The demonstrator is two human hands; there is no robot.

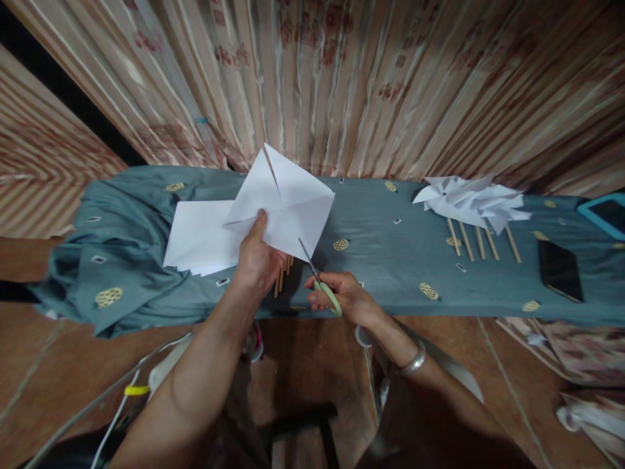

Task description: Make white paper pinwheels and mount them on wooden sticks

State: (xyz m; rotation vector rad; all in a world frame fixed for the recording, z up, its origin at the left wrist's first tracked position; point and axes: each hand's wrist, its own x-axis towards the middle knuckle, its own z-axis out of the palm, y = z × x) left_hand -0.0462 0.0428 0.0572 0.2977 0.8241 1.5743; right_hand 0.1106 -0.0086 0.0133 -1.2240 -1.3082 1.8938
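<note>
Table (pixel 381 280), long and narrow, set across my whole view; dressed in a grey-green cloth (pixel 131 260) printed with yellow pineapples, bunched and draped at the left end. Curtain (pixel 332 85), pleated, pale with reddish flower print, hung directly behind. Floor (pixel 29 339), brown tile.

Paper square (pixel 297 212), white, one: I find it raised over the table, left of centre, partly covering the paper stack (pixel 200 228) from my viewpoint. One corner points away, at the curtain; a slit runs inward from it. Being square, it gives me no clear long axis; a crease crosses from left corner to right, rising slightly.

Left hand (pixel 258 260): clamped on the paper square, thumb above, fingers beneath.

Scissors (pixel 328 296), pale green handles: long axis slanted, tip up and leftward, lying at the square's near corner; whether the blades are apart or together I cannot tell.

Right hand (pixel 347 296): closed about the scissors' handles; silver bracelet (pixel 416 358) at the wrist.

Wooden sticks (pixel 280 279), several, just beside the left hand. Paper pinwheels (pixel 473 200), heaped at right, five pinwheel sticks (pixel 466 242) pointing nearward. Smartphone (pixel 560 270), dark, near them; blue-framed device (pixel 593 215), far right edge
</note>
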